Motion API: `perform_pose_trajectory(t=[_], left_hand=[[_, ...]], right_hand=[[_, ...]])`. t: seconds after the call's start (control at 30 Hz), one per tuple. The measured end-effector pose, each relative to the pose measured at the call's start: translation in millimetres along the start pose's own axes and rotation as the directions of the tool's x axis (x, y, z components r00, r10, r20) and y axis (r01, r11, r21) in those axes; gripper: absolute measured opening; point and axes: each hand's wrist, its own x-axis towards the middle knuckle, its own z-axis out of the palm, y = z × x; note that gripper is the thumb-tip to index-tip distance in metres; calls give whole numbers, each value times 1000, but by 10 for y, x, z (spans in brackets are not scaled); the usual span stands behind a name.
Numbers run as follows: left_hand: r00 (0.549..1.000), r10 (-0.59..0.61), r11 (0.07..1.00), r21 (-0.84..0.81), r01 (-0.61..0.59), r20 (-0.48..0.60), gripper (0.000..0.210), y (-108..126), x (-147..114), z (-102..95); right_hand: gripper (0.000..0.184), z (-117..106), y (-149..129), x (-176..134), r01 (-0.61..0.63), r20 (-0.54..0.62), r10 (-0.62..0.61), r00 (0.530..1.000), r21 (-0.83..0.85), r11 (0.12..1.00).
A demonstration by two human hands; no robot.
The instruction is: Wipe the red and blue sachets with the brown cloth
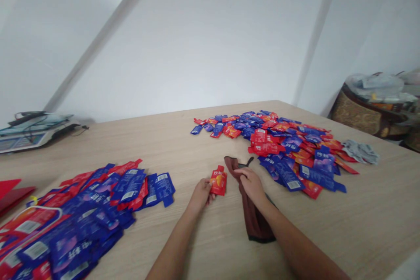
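Near the middle of the table, my left hand point(201, 195) is closed on the left edge of a small red pouch point(218, 181) with an orange fruit print and a narrow spout-like top. My right hand point(252, 185) grips a brown cloth point(252, 218) with black edging near its upper end; the rest of it hangs or lies toward me, partly under my right forearm. The pouch and the cloth are apart, with a small gap between them. Just beyond my right hand lies a big heap of red and blue pouches point(288, 140).
Another pile of red and blue pouches point(95, 210) covers the left front of the table point(157, 140). A scale-like white device point(36, 133) with cables sits at the back left. Grey gloves point(361, 152) lie at the right. Past the table edge stands a patterned chair point(359, 111) piled with plastic bags.
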Motion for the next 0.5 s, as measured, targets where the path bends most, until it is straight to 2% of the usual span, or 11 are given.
perform_pose_trajectory(t=[0.07,0.17,0.27,0.33,0.43,0.5], left_hand=[[1000,-8,999,39,8,1,27,-3,1,12],[998,3,994,113,4,-59,19,-14,-3,19],[995,9,994,107,2,-104,17,-19,-15,5],[995,5,999,47,0,-98,19,-12,-28,-14],[999,-1,1000,-27,0,-47,26,9,-45,-33],[1000,-1,1000,-28,1,-22,30,22,-46,-27]], right_hand=[[45,62,-95,-95,86,4,-86,996,40,996],[41,238,-265,-224,249,185,-248,951,16,968],[31,308,-263,-155,235,268,-203,942,-93,968],[32,265,-148,-28,179,250,-135,959,-162,970],[37,154,43,91,115,133,-84,988,-252,961],[45,109,78,57,102,59,-89,994,-264,959]])
